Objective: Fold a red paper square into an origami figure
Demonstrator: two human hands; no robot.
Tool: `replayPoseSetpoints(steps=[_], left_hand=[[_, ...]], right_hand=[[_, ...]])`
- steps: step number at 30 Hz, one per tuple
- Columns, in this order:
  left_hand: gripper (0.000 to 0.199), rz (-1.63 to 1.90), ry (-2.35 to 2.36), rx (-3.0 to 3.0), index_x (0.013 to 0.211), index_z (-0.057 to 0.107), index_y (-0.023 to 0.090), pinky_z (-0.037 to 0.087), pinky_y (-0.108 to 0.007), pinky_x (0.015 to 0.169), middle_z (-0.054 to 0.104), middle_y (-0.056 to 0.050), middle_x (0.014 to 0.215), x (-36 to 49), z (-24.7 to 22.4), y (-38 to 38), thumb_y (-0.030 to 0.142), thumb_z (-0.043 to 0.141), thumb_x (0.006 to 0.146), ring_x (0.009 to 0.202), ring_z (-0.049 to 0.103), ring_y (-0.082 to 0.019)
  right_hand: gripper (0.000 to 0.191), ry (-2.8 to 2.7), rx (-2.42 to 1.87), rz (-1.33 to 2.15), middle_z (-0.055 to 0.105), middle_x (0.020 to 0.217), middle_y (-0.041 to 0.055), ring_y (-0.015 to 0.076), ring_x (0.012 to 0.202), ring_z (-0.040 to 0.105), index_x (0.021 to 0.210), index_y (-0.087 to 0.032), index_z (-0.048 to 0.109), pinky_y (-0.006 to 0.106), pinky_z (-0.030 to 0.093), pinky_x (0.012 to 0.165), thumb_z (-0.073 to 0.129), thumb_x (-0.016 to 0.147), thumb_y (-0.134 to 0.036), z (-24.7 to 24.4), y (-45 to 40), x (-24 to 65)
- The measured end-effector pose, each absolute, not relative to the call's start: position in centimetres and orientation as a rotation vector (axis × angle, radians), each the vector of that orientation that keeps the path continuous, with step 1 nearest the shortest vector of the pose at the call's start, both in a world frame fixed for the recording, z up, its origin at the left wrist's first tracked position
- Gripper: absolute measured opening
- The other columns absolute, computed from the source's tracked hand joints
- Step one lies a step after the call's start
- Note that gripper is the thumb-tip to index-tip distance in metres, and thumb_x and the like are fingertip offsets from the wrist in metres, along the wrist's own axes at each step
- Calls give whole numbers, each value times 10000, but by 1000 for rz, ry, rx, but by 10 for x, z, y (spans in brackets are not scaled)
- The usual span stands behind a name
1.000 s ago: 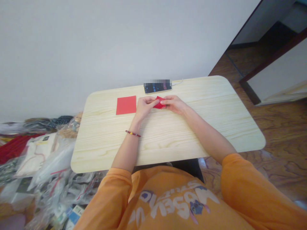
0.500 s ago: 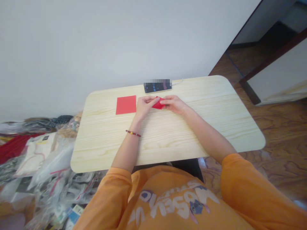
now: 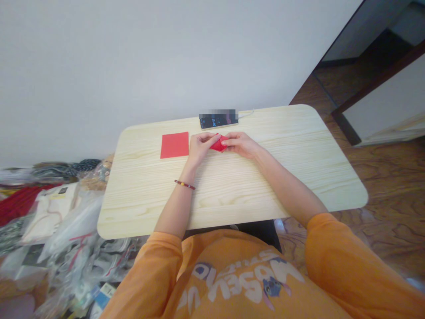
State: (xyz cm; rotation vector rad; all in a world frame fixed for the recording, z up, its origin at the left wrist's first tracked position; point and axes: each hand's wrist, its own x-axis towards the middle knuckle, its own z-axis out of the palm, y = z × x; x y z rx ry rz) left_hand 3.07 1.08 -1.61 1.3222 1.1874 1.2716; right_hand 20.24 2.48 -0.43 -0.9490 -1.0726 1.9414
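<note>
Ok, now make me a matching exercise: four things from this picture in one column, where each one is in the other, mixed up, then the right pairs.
Things:
1. Phone
2. Flat red square
3. Small red piece
4. Beaded bracelet

Places:
A. Around the wrist of the left hand
B. Beyond both hands, next to a white cable
C. Held between the fingers of the left hand and the right hand
D. On the table, to the left of both hands

Right pairs: 1-B, 2-D, 3-C, 4-A
</note>
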Motion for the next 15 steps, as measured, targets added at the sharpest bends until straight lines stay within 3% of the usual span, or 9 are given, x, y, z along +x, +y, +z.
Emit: replayPoseSetpoints(steps=[15], left_hand=[[378,1232,1164,1242,819,759,149,529,-268,703,754,-79,833,32,-13,9,469,791,620,716,680,-163]], right_hand=[[309,-1063,-979,1929,697,627,25,129,626,647,635,-119,678,265,534,681,901,435,-193,-1,23,201]])
